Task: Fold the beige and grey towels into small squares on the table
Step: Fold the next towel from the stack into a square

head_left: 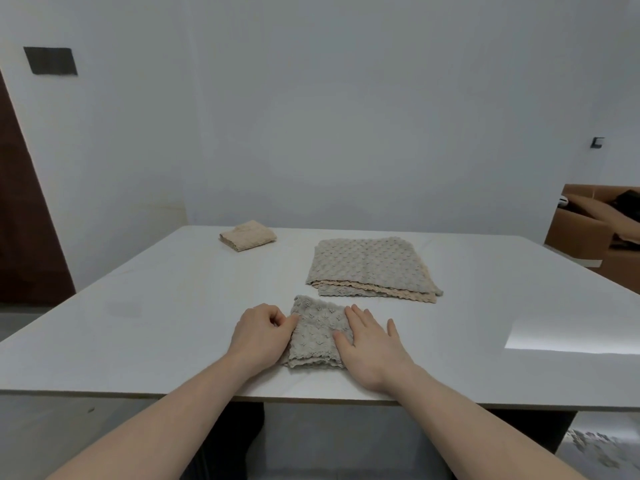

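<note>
A small folded grey towel (317,332) lies near the front edge of the white table (156,306). My left hand (258,332) pinches its left edge with curled fingers. My right hand (372,344) lies flat, fingers spread, pressing on the towel's right side. Farther back sits a stack of unfolded towels (369,266), grey on top with a beige edge showing underneath. At the far left of the table rests a beige towel (247,235) folded into a small square.
A cardboard box (595,230) stands on the floor beyond the table's right side. A dark door (24,220) is at the left. A bright patch of light (571,336) falls on the table's right part.
</note>
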`<state>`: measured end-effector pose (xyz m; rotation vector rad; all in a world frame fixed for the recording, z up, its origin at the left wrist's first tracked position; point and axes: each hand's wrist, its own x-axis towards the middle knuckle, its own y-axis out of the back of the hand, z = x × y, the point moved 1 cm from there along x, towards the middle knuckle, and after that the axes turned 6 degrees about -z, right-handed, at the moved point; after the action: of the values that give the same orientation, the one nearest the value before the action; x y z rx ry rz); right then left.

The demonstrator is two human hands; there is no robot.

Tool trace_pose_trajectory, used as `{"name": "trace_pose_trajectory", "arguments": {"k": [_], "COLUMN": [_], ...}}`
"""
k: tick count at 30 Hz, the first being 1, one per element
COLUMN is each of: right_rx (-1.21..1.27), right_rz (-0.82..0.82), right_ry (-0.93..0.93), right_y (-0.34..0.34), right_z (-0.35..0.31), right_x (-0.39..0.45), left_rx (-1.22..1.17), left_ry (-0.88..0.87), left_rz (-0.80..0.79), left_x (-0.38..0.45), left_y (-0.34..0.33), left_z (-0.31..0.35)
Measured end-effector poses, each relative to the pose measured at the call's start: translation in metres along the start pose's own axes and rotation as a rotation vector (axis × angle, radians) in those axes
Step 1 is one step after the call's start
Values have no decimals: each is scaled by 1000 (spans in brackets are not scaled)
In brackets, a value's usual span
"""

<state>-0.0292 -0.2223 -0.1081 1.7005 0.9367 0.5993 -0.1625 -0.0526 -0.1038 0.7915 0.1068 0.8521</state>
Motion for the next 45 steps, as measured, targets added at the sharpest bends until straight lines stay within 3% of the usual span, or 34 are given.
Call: {"name": "trace_pose_trajectory", "arguments": {"k": [2, 4, 7, 10, 13, 16, 18, 23, 29, 39, 45], "right_rx": [3, 2, 0, 20, 81, 135, 95, -38, -31, -26, 47], "right_rz": [3, 8, 14, 23, 71, 226, 224, -30, -47, -18, 55], "right_ry": [0, 0, -1, -1, 12, 177, 239, 94, 49, -20, -89], "right_y": [0, -1, -3, -4, -3, 6, 12, -1, -2, -4, -8], "right_z": [0, 2, 3, 4, 3, -2, -4, 4, 0, -1, 0], "right_x": [0, 2, 3, 2, -2, -9, -10, -6, -14, -34, -36], "left_rx": [6, 91, 327, 480, 504, 525, 542, 552, 662, 591, 474], "left_ry": [-41, -190, -372, -246, -208, -206, -214, -223, -143, -73, -42], "left_rz": [62, 73, -269, -504, -483, -473, -478, -522, -492, -473, -325], "left_x": [2, 3, 1, -3, -5, -4, -2, 0, -7, -23, -29], "left_y": [4, 6, -3, -17, -23, -24, -25, -21, -17, -8, -5], "left_z": [6, 15, 23, 15, 8, 8, 8, 8, 18, 2, 0]}}
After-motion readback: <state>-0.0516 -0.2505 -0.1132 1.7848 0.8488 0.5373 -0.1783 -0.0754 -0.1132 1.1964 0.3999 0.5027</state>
